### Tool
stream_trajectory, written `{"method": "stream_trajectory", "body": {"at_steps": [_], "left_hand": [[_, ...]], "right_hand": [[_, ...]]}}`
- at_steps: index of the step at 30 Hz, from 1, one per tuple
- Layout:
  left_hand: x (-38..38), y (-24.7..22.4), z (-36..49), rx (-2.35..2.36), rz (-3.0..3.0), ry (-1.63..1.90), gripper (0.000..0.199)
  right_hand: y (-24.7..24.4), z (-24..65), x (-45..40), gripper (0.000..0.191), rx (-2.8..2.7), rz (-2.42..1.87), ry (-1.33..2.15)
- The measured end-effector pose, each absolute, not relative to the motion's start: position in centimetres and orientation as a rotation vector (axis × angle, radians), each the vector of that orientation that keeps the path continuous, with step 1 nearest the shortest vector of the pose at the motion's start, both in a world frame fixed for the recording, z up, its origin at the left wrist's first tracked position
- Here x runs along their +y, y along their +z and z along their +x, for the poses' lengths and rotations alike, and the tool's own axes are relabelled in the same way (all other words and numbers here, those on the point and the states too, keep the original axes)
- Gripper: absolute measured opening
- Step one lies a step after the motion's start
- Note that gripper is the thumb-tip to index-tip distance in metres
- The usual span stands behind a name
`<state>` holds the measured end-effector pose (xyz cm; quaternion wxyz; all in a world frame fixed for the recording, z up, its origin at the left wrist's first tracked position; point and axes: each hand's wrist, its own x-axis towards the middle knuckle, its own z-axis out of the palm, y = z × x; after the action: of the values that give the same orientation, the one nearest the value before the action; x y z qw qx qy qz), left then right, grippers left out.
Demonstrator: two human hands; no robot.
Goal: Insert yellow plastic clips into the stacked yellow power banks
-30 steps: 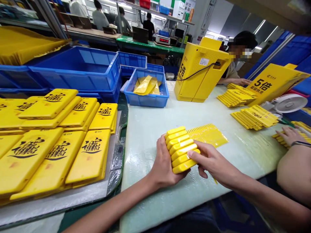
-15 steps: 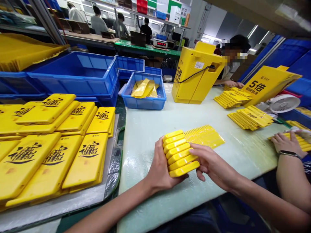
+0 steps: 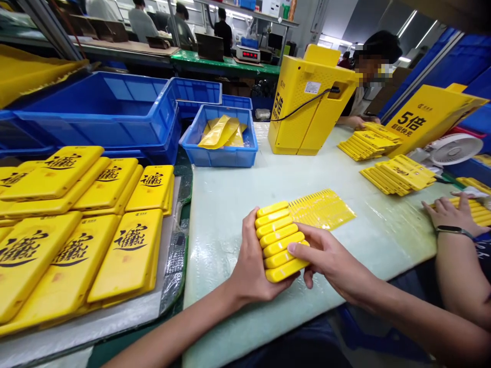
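A stack of several yellow power banks (image 3: pixel 282 240) is gripped by my left hand (image 3: pixel 253 266), the fingers wrapped round its side and underneath. Their narrow rounded ends face me, and some bear short pale strips. My right hand (image 3: pixel 320 255) is closed on the stack's right side. Its thumb presses the end of one of the lower power banks, while the other fingers are partly hidden behind. Just beyond the stack, a yellow strip sheet (image 3: pixel 324 209) with a comb-like edge lies on the pale table mat (image 3: pixel 222 204).
Printed power banks (image 3: pixel 125 255) are piled on the left. Blue bins (image 3: pixel 95 120) stand behind them, and a small blue bin (image 3: pixel 218 157) holds yellow packaging. Yellow boxes (image 3: pixel 293 112) stand at the back. A co-worker's hand (image 3: pixel 452 217) rests at right, near a white fan (image 3: pixel 456 148).
My right thumb has moved slightly left and down, onto the end of a lower power bank. My left hand keeps its hold. The view has shifted a little.
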<state>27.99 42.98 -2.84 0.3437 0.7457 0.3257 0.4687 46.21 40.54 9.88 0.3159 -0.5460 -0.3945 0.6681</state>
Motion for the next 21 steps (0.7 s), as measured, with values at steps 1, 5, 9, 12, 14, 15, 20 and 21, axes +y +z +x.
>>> {"method": "stream_trajectory", "body": {"at_steps": [1,5,9,12,14,15,20,21], "left_hand": [[43.0,-2.8,28.0,0.850,1.944,1.209,0.144],[42.9,-2.4,28.0,0.841,1.939,1.168,0.143],[43.1,-2.1,27.9,0.837,1.880,1.171,0.141],[43.5,-2.1,27.7,0.837,1.851,1.186,0.139],[43.7,-2.3,27.5,0.820,1.866,1.206,0.137],[43.9,-2.4,27.4,0.810,1.875,1.219,0.136],[43.9,-2.8,27.3,0.798,1.906,1.252,0.137],[43.9,-2.8,27.3,0.804,1.910,1.254,0.137]], "right_hand": [[9.7,46.2,40.5,0.078,-1.031,-1.433,1.751],[8.8,46.1,40.1,0.077,-1.008,-1.412,1.723],[8.4,46.1,39.8,0.081,-1.023,-1.399,1.719],[8.6,46.4,40.0,0.084,-1.017,-1.373,1.749],[8.8,46.9,40.4,0.077,-0.960,-1.331,1.788],[8.9,47.1,40.6,0.070,-0.913,-1.304,1.809],[9.1,47.4,40.7,0.058,-0.784,-1.234,1.804],[9.1,47.3,40.6,0.060,-0.794,-1.245,1.796]]}}
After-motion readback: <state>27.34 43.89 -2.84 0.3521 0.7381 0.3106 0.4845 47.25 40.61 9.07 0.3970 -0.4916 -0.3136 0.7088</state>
